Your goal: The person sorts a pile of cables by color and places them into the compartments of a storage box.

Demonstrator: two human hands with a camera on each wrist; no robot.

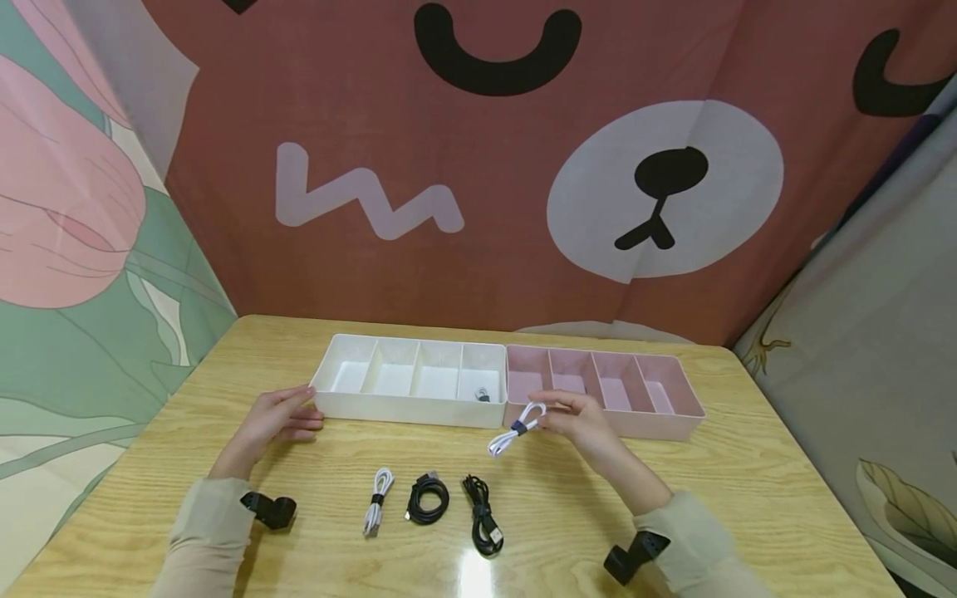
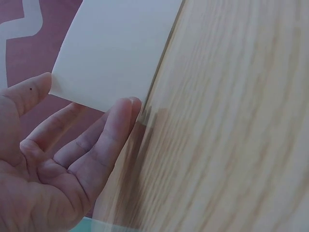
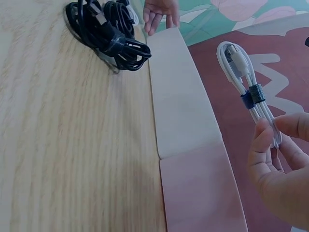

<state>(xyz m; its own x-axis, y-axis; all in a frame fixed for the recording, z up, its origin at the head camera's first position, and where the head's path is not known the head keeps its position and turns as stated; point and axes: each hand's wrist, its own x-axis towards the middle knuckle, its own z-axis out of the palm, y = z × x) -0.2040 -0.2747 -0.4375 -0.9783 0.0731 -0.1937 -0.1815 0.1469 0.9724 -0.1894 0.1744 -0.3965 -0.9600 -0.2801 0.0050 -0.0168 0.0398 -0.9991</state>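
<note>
My right hand (image 1: pixel 586 422) pinches one end of a coiled white USB cable (image 3: pixel 240 72), bound by a dark blue strap (image 3: pixel 254 95). In the head view it is in front of where the white and pink boxes meet, raised off the table. My left hand (image 1: pixel 275 422) touches the left end of the white divided box (image 1: pixel 404 409), its fingers fairly straight against the end wall (image 2: pixel 111 53). The pink divided box (image 1: pixel 650 422) adjoins the white one on the right. A small grey item (image 1: pixel 482 394) lies in the white box's rightmost compartment; its kind is unclear.
In front of the boxes lie a white cable bundle (image 1: pixel 377 502), a round black cable coil (image 1: pixel 428 498) and a longer black cable bundle (image 1: pixel 483 517). They rest on a wooden table (image 1: pixel 314 548). A brown patterned cloth (image 1: pixel 493 274) hangs behind the table's back edge.
</note>
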